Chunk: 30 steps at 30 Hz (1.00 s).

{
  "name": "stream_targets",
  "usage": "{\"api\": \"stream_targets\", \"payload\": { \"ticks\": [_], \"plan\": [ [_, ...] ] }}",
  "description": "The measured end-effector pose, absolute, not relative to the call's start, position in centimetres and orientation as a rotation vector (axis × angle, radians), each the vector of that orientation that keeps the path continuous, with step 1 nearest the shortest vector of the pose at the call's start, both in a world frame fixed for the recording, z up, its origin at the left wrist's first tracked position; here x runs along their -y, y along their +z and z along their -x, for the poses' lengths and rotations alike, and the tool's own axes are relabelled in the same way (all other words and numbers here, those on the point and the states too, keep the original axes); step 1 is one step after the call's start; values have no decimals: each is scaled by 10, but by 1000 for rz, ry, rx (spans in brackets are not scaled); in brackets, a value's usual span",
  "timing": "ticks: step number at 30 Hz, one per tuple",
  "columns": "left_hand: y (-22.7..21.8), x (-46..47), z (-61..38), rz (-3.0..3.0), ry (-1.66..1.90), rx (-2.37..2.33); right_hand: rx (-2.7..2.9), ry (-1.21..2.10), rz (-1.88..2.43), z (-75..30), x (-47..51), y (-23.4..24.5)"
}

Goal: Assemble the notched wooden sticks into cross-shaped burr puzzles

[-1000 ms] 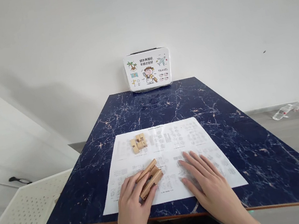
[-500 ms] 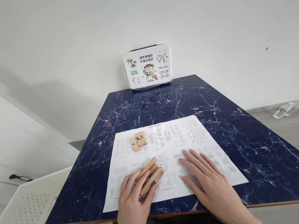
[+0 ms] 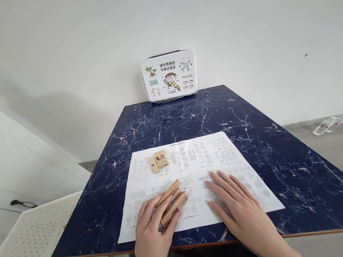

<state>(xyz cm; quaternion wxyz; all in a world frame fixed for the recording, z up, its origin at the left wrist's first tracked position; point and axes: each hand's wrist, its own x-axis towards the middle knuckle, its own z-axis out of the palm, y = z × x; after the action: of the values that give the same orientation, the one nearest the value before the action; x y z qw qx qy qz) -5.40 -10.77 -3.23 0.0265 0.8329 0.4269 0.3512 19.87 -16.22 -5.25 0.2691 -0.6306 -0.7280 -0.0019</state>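
Loosely is how the left hand (image 3: 152, 237) holds: its fingers curl about the near end of the sticks (image 3: 172, 203), a bundle of wooden bars lying slantwise on the sheet (image 3: 225, 154), with the far end pointing away from the hand and a little to its right. The right hand (image 3: 237, 209) is open and flat, palm down on the sheet, gripping nothing. It lies just beside the sticks without touching them.

The main risk, as I judge it, is the bundle coming apart. The bars look merely laid together, and the fingers catch only one end. A lift or a twist from that end could let the far ends splay and a bar slide out.

A loose bar could roll toward the wrists, where the edge of the table (image 3: 189, 116) runs close. Below and to the left of the left hand stands a basket (image 3: 30, 248), and a dropped bar might land in it or on the floor.

The sheet is a second weak point. Only the right palm pins it to the glossy top. If that hand lifts or pushes while the left one drags the sticks, the paper could skid or crease.

Beyond the left fingertips sit the blocks (image 3: 159, 162), apart from the sticks. A swing of the bundle's far end could knock them out of place.
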Motion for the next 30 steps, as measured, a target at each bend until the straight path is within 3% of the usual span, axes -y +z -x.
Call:
{"api": "stream_targets", "payload": {
  "ticks": [30],
  "plan": [
    [-27,109,53,-2621,1028,-1235,1944,23,1638,-201,162,-58]
  ]
}}
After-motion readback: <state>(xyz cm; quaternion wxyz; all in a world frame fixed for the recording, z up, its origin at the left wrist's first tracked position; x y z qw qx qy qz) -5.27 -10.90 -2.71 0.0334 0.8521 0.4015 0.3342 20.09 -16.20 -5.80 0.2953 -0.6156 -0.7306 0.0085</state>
